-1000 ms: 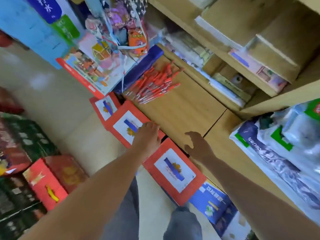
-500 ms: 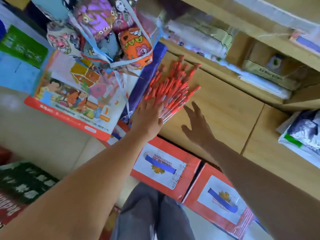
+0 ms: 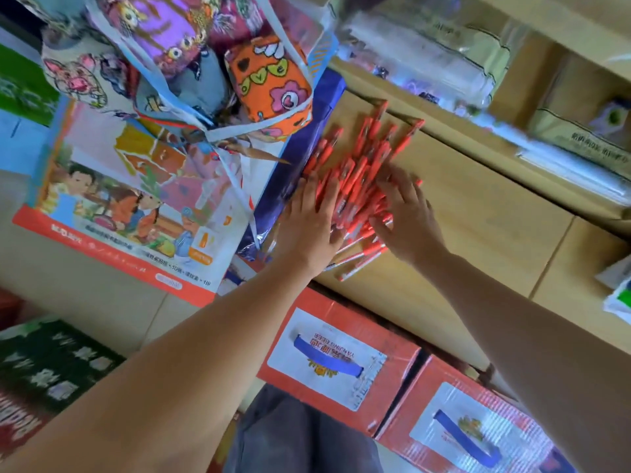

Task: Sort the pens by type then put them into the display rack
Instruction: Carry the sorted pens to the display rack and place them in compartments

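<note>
Now both hands are on the pens [image 3: 363,155], a loose red heap lying on the desk [image 3: 478,206] against a purple pack [image 3: 309,131].

Change: one second ago both hands hung over the red cartons [image 3: 336,356], well short of the heap. Half a second ago the left hand [image 3: 309,227] touched the heap's near edge and the right hand [image 3: 408,221] was beside it, over bare wood. Both now rest on the heap.

Fingers: the left ones lie straight and flat over the heap's left side, released, gripping nothing. The right ones are spread over the right side, tips on the barrels. No pen is seen pinched or lifted.

Pens: all look to be one red type, pointing roughly one way, a few strays at the near edge by the right wrist.

Judgement: the reach is done and gathering or squaring of the heap is starting. Sorting has not visibly begun. The rack is not in view, so no pen is placed yet. Risk: strays could roll off the desk's front edge.
</note>
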A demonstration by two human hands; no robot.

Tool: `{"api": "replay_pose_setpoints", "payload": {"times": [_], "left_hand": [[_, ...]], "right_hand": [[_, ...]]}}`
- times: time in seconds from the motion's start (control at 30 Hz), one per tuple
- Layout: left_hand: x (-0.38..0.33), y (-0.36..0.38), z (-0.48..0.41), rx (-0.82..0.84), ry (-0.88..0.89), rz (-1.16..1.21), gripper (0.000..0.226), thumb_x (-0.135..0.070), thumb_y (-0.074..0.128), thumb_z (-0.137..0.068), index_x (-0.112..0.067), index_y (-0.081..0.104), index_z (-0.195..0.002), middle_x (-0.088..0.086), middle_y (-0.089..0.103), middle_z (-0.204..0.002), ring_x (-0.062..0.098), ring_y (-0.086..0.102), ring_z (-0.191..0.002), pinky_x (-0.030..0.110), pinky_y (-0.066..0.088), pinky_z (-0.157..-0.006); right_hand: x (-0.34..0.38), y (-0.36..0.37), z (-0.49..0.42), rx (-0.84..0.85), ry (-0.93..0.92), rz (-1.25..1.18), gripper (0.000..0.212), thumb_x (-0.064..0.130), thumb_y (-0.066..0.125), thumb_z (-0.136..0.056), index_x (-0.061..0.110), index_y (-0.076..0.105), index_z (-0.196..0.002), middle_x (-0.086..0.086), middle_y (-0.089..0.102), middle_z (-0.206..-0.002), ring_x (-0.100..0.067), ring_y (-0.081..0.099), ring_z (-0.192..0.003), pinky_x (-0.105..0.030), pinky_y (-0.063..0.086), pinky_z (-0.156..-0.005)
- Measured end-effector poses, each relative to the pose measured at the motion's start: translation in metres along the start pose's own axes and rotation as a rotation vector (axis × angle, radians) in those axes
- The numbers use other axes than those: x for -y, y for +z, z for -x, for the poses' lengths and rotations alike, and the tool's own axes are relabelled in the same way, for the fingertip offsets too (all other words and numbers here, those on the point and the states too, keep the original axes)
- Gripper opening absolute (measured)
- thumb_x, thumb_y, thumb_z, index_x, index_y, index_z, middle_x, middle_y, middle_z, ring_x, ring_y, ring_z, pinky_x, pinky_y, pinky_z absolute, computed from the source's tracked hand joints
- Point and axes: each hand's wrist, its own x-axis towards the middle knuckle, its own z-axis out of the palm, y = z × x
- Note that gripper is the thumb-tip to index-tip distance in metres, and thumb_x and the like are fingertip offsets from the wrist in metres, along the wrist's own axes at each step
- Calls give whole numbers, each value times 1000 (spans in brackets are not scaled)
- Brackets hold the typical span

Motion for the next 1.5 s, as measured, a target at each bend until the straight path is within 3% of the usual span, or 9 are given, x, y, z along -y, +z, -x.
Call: {"api": "replay_pose_setpoints", "payload": {"times": [0.23, 0.4, 0.63, 0.77, 0.87, 1.0, 1.17, 1.33, 1.5], "left_hand": [[-5, -2, 2, -37, 34, -43, 85, -36, 58, -87, -19, 8, -154, 17, 15, -157, 34, 15, -145, 40, 20, -117], [-7, 5, 0, -60, 17, -27, 83, -33, 57, -88, -19, 8, -153, 19, 15, -157, 35, 15, -145, 42, 15, -118], [-11, -4, 6, -115, 51, -28, 78, -36, 57, -84, -16, 23, -151, 17, 22, -154, 36, 23, -141, 45, 25, -115], [-18, -7, 19, -183, 126, -91, 66, -33, 68, -76, -18, 47, -137, 15, 45, -133, 35, 42, -123, 47, 41, -101], [-23, -7, 31, -238, 217, -57, 50, -25, 72, -69, -18, 56, -116, 11, 52, -114, 29, 51, -103, 42, 46, -87], [-28, -1, 44, -174, 257, -36, 39, -21, 77, -66, -14, 59, -99, 9, 54, -103, 28, 54, -93, 39, 48, -79], [-34, 2, 49, 1, 191, -54, 53, -27, 71, -79, -17, 49, -126, 10, 45, -126, 27, 47, -114, 39, 45, -95], [-40, 6, 50, 39, 149, -38, 51, -25, 67, -84, -20, 45, -130, 8, 41, -129, 23, 49, -113, 33, 48, -88], [-46, 10, 44, 19, 85, -24, 54, -11, 72, -80, -20, 45, -127, 9, 44, -129, 21, 61, -93, 31, 54, -75]], "right_hand": [[-8, -15, -5, -114, -27, 23, 65, 32, 59, -80, 16, 42, -140, -7, 28, -153, -32, 36, -131, -48, 41, -95], [-8, -9, -24, -55, -29, 81, 68, 48, 38, -89, 20, 26, -150, -3, 9, -161, -29, 18, -145, -49, 26, -111], [-23, -17, 0, -44, -66, 21, 73, 34, 63, -87, 20, 29, -150, -9, 12, -160, -34, 23, -141, -49, 30, -108], [-18, -21, 35, -124, -144, -19, 63, 34, 66, -73, 16, 47, -131, -14, 43, -133, -32, 45, -117, -47, 43, -94], [-20, -13, 70, -8, -279, -8, 53, 43, 66, -67, 21, 50, -112, -10, 55, -115, -31, 53, -104, -43, 49, -82], [-22, 4, 100, 193, -291, 192, 71, 35, 88, -55, 21, 58, -118, -11, 55, -123, -32, 57, -110, -42, 52, -85], [-30, 11, 90, 42, -260, 156, 48, 12, 86, -58, 17, 70, -103, -13, 62, -112, -39, 62, -100, -49, 56, -75], [-51, -8, 75, -86, -171, 108, 18, 4, 78, -65, 13, 73, -79, -14, 61, -90, -37, 62, -87, -42, 56, -60], [-54, -16, 68, -104, -25, 98, 23, -2, 67, -76, 13, 73, -92, -13, 58, -112, -35, 64, -81, -40, 54, -63]]}}
